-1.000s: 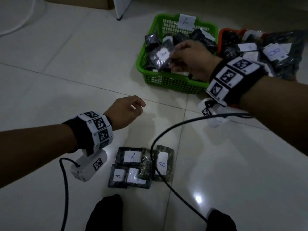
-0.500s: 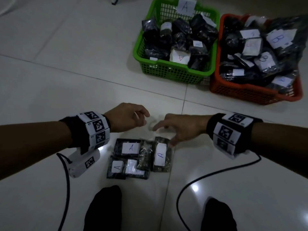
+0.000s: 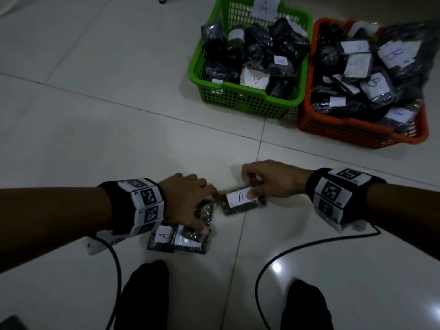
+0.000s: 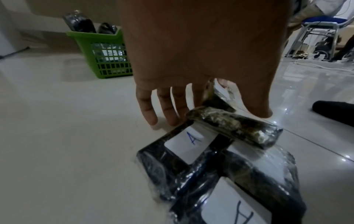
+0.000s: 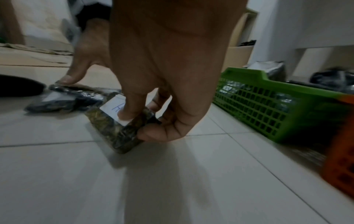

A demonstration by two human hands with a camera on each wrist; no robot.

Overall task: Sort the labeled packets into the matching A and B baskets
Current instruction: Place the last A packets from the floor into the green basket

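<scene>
Several dark plastic-wrapped packets with white "A" labels [image 3: 164, 235] lie in a small pile on the tiled floor in front of me. My right hand [image 3: 252, 191] pinches one A packet [image 3: 238, 206] at its end, index finger on the label and thumb under the edge, as the right wrist view shows [image 5: 114, 133]. My left hand [image 3: 204, 208] rests with straight fingers on the pile, spanning a dark packet [image 4: 233, 125] between fingers and thumb. The green A basket [image 3: 242, 103] and the orange B basket [image 3: 345, 132] stand ahead to the right, both holding several packets.
Two black cables run over the floor, one at my right [image 3: 273, 258] and one at my left [image 3: 116, 263]. My feet in black socks [image 3: 145, 294] are just behind the pile. Open tile lies between the pile and the baskets.
My right hand came back from the green basket to the floor and took hold of an A packet, turning it away from the pile. My left hand dropped onto the pile.
</scene>
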